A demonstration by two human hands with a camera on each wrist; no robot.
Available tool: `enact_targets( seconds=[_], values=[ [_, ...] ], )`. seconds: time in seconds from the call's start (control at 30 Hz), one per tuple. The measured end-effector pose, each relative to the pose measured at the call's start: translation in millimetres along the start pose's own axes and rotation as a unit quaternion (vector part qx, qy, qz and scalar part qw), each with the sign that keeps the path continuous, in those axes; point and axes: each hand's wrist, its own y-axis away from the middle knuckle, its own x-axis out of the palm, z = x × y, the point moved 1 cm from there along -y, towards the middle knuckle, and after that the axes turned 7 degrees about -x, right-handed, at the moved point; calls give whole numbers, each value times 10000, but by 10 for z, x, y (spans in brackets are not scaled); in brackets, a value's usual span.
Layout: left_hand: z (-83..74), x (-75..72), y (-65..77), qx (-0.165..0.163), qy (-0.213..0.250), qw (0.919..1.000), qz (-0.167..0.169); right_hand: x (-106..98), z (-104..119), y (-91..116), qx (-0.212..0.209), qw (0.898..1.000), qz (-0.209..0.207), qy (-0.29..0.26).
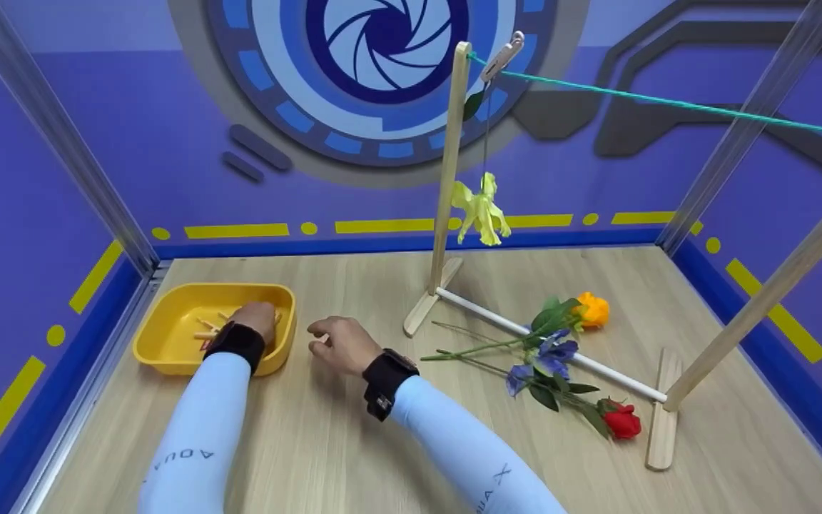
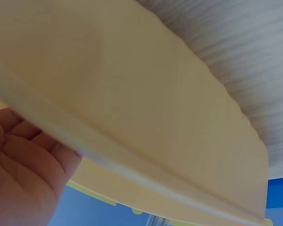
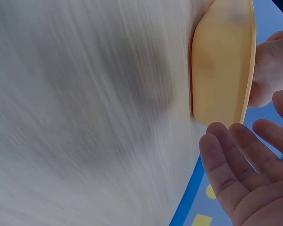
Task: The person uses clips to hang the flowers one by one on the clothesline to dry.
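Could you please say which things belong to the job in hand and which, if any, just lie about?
Likely job: yellow bin, wooden pieces, green line, clothespin, wooden stand, yellow flower, orange flower, blue flowers, red rose.
Lying about: nothing evident; wall is backdrop.

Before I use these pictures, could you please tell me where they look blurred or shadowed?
Head view: mostly crisp, with the red flower and the tub clear; left wrist view: the tub's wall pale and soft; right wrist view: a soft-edged shadow darkens the table, its grain smeared.
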Motion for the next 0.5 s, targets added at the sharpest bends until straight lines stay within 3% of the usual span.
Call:
enact_targets(
  seconds=[0.27, 0.4, 0.5],
  values=[
    [53, 37, 22, -36, -434, 9990, -130, 22, -22, 18, -50, 10000, 38, 67],
    [13, -51, 72, 33, -512, 9983, -281, 6, -56, 51, 61, 9999, 16, -79],
    [-56, -153, 108, 8, -297, 9990, -333, -8, -83, 78, 141, 9996, -47, -225]
  ],
)
